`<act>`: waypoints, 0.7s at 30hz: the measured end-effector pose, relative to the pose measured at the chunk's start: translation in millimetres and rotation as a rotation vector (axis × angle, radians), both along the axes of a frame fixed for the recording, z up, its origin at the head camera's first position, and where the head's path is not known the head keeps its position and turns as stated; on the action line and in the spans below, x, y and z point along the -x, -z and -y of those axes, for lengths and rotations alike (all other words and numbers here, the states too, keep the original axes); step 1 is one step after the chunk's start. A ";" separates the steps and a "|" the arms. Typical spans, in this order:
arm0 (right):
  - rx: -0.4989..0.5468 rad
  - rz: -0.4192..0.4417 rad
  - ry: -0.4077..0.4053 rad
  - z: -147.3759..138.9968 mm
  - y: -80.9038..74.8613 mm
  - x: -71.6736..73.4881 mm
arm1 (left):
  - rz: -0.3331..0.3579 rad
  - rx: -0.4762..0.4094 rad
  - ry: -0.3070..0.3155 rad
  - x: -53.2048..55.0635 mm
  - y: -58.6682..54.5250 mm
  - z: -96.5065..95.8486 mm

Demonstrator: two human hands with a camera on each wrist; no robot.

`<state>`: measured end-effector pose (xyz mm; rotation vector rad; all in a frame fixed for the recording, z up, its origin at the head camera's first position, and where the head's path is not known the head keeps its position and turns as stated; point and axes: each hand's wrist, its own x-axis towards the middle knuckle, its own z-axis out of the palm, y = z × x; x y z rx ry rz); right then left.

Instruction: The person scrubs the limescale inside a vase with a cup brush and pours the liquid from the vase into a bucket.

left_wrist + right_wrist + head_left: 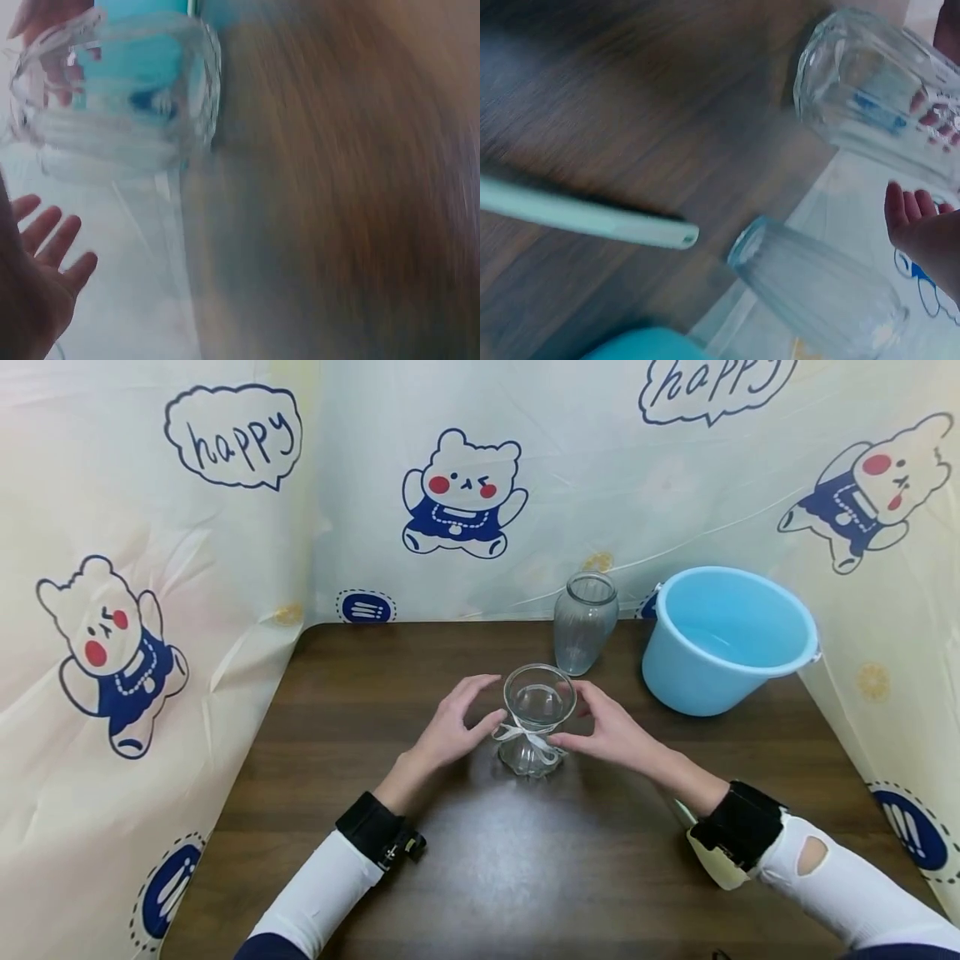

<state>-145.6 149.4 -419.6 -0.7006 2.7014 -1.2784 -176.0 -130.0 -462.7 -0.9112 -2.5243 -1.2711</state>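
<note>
Only the right wrist view shows the rounded, holed end of a pale green handle [656, 232]; the head view hides most of it beneath the right arm. The white ribbon bow [534, 741], though, shows clearly from the head. It circles the waist of a clear glass vase [538, 714] with a flared round mouth and scalloped base (both wrist views blur it). This vase is upright midway between the table's [495, 877] side edges, well in from the far edge, between the left hand [459, 722] and right hand [611, 727]. Both hands' fingers are parted and gently curved, gripping nothing; whether the right thumb touches the vase, I cannot tell. A ribbed vase [585, 627] stands by the far edge, a blue bucket [690, 664] at the far right corner.
</note>
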 end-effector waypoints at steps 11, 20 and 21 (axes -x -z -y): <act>0.167 0.039 0.024 28.5 18.6 5.1 | -0.256 0.544 -0.205 0.8 -2.9 34.4; 0.156 0.018 0.120 34.0 17.9 2.3 | -0.247 0.630 -0.195 -2.5 2.6 42.2; 0.150 0.015 0.127 33.8 17.1 1.9 | -0.245 0.625 -0.195 -2.5 2.9 42.3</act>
